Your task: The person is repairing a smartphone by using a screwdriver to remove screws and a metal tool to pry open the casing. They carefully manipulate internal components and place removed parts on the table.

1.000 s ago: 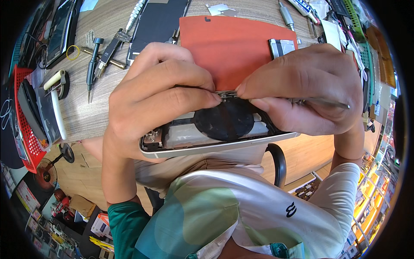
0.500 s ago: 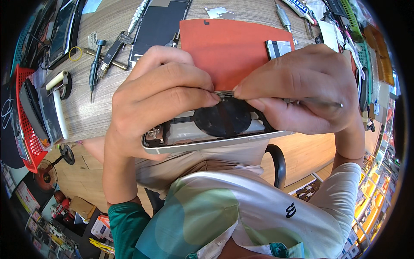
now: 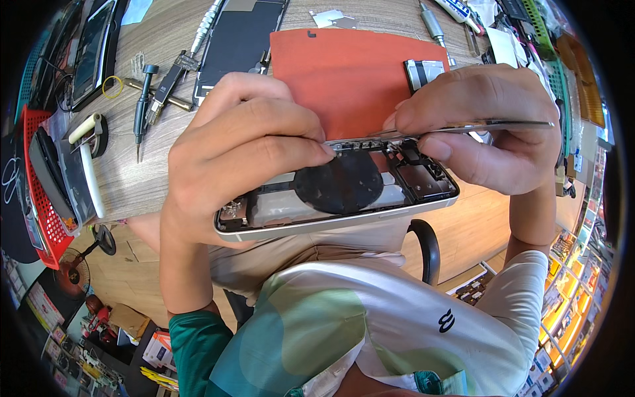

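Note:
An opened smartphone housing (image 3: pixel 281 231) with a silver frame is held above my lap, tilted. Its exposed inside has a black round pad (image 3: pixel 338 182) in the middle and small metal parts at both ends. My left hand (image 3: pixel 225 145) is closed round the housing's left end, its fingertips pressing on the far edge near the pad. Between the thumb and fingers of my right hand (image 3: pixel 499 99) is a pair of metal tweezers (image 3: pixel 503 126). Their tips point left to the far edge of the housing, where I cannot make out whether they touch.
Beyond the housing lies a red mat (image 3: pixel 344 73) with a small silver-and-black part (image 3: pixel 423 74) on it. Screwdrivers (image 3: pixel 143 106) and a dark phone panel (image 3: pixel 239 40) lie at the back left. A red basket (image 3: pixel 40 218) stands at the left edge.
My right hand has drawn back to the right, uncovering the right end of the housing. The tweezers now lie flatter and point left. The left hand keeps its hold.

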The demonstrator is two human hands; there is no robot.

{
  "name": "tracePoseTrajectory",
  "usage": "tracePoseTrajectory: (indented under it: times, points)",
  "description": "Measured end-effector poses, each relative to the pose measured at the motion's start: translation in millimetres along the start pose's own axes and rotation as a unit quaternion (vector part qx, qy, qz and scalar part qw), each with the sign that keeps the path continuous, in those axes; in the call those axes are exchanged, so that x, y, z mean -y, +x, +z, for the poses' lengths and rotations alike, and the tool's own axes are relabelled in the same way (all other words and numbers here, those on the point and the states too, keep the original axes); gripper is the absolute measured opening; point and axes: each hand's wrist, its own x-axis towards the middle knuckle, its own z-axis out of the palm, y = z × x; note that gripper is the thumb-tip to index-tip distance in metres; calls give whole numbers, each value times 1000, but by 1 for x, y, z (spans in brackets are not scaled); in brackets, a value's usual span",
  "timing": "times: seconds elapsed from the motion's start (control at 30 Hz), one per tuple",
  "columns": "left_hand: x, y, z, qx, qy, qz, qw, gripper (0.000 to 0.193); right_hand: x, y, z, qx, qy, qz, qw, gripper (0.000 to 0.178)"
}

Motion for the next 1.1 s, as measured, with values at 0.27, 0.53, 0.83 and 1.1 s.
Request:
tracePoseTrajectory:
  times: [0.27, 0.53, 0.83, 1.1]
  points:
    - [-10, 2, 3, -14, 17, -38, 999, 62, 2, 2, -1, -19, -18, -3, 1000, 21]
    - [-8, 3, 1, -10, 13, -24, 1000, 56, 1, -6, 24, -72, 72, -1, 995, 24]
    - [-14, 5, 2, -17, 18, -50, 998, 30, 0, -7, 23, -51, 127, 89, 987, 25]
    - [-20, 6, 2, -18, 18, -76, 997, 26, 2, -6, 23, -43, 120, 116, 985, 23]
